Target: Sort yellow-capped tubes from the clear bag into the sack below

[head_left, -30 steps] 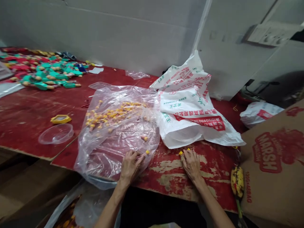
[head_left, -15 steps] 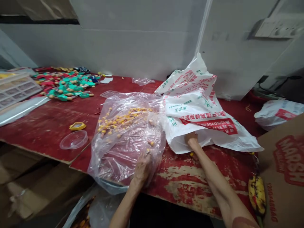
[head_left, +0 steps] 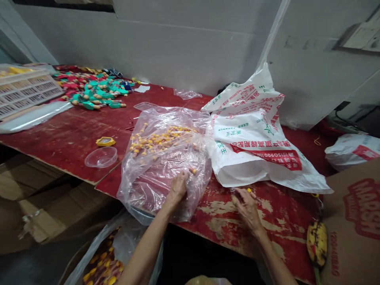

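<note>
My left hand (head_left: 178,186) rests on the near part of a clear plastic bag (head_left: 162,158) that holds several small yellow-and-tan pieces (head_left: 160,140). One such piece (head_left: 194,171) lies just beyond its fingers. My right hand (head_left: 246,202) sits on the worn red table (head_left: 59,134) in front of a white printed bag (head_left: 252,138), with its fingers closed around a small yellow-tipped piece (head_left: 249,190).
A clear plastic bowl (head_left: 101,157) and a yellow lid (head_left: 105,141) lie to the left. Teal and red toy parts (head_left: 92,89) are heaped at the back left beside a white crate (head_left: 23,89). A printed cardboard box (head_left: 353,221) and a banana (head_left: 317,243) stand at the right.
My right hand has drawn back from the mouth of the white bag to the table in front of it. My left hand stays on the clear bag. The view has shifted slightly.
</note>
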Available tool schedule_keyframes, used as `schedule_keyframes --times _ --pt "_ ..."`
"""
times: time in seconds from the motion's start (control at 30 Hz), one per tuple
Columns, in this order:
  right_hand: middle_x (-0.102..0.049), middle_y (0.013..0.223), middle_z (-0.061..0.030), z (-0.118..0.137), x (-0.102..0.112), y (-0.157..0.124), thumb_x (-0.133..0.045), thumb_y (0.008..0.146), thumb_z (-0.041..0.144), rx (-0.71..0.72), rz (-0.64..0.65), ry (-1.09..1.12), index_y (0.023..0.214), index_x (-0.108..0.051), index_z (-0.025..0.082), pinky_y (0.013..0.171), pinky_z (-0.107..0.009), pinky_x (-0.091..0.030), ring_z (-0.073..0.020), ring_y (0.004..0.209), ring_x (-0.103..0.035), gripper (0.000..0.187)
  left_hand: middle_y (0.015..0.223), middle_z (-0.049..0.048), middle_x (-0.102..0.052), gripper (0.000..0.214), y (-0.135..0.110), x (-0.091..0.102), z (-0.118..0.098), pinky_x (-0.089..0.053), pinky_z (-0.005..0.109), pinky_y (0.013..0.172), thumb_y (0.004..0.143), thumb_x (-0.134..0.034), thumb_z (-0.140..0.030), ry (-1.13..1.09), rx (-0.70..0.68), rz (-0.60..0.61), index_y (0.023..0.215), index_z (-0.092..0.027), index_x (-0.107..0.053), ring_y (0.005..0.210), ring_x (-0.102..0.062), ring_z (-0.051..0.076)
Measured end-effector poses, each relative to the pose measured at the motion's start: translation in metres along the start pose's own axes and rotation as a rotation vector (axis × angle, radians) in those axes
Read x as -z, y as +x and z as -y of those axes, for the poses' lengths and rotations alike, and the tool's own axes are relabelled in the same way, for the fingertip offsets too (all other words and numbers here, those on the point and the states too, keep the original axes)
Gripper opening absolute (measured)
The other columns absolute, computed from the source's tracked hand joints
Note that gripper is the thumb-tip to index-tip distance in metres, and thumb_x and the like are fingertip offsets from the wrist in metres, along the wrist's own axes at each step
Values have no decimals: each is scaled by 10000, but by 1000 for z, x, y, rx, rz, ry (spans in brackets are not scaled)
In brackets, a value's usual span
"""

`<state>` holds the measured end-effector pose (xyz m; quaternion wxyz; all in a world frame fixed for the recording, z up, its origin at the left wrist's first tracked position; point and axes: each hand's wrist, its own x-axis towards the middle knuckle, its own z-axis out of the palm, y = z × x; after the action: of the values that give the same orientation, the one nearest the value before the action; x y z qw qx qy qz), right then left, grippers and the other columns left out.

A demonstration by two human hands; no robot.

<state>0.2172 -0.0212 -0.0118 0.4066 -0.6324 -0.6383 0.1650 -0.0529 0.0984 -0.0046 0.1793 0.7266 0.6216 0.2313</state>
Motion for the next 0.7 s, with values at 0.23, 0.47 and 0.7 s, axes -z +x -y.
schedule_keyframes --times 0.23,0.47,0.7 --pt "-618 992 -55 41 -6 -24 -522 853 290 -61 145 235 1064 -619 207 785 -284 -459 -183 904 -576 247 709 39 -650 193 -40 25 -11 -491 319 684 774 -485 -365 -549 222 -224 741 -185 -548 693 -641 189" --pt "-618 962 -50 55 -19 -31 -606 811 379 -292 111 562 1011 -622 207 829 -320 -461 -192 903 -569 265 728 -3 -690 341 -105 10 -78 -516 271 673 568 -774 -261 -1540 442 -37 875 -172 -653 651 -665 148" --pt "-602 977 -35 40 -10 -45 -690 745 369 -394 -103 810 1091 -536 233 760 -302 -515 -165 819 -598 402 750 3 -691 358 -118 -15 -94 -529 282 708 500 -840 -229 -1697 596 39 817 -162 -690 707 -678 160"
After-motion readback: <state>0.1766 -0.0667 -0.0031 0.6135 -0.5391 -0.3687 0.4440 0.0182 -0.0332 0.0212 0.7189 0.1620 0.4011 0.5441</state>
